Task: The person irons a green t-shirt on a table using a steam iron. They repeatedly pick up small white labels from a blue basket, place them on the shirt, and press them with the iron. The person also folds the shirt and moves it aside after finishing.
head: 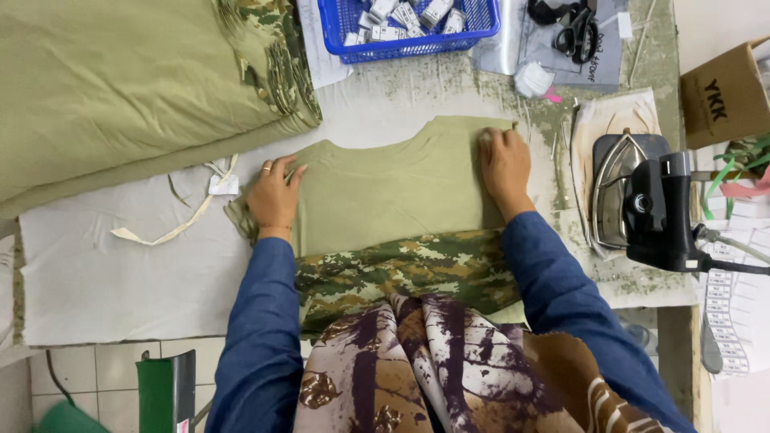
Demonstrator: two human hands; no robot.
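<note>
Patterned scarf (449,361): brown, cream and purple cloth hanging at the bottom centre of the frame, nearest the camera, between the two blue sleeves.
Camouflage edge (401,273): printed underside of the piece, just above the scarf, draped over the near table edge.
Olive fabric piece (393,188): lies flat at the centre of the frame on the pale padded table cover (104,265), with a curved cut-out along its far edge.
Left hand (273,196): palm down, fingers spread flat on the left edge of the olive piece, pressing rather than gripping; a ring on one finger.
Right hand (504,164): fingers curled down on the upper right corner of the piece; whether they pinch the cloth cannot be told.
Fabric stack (136,80): olive sheets with camouflage edges, filling the upper left, just beside the piece's far-left corner.
Loose strip and tag (200,204): pale tape and a small white label, left of the left hand.
Blue basket (329,32): top centre, holding small white labels.
Scissors (573,28): black, top right, on papers.
Iron (622,192): metal soleplate tilted up, on a stained pad right of the right hand.
Black device (662,212): mounted just right of the iron, partly covering it.
Cardboard box (722,92): right edge of the frame.
</note>
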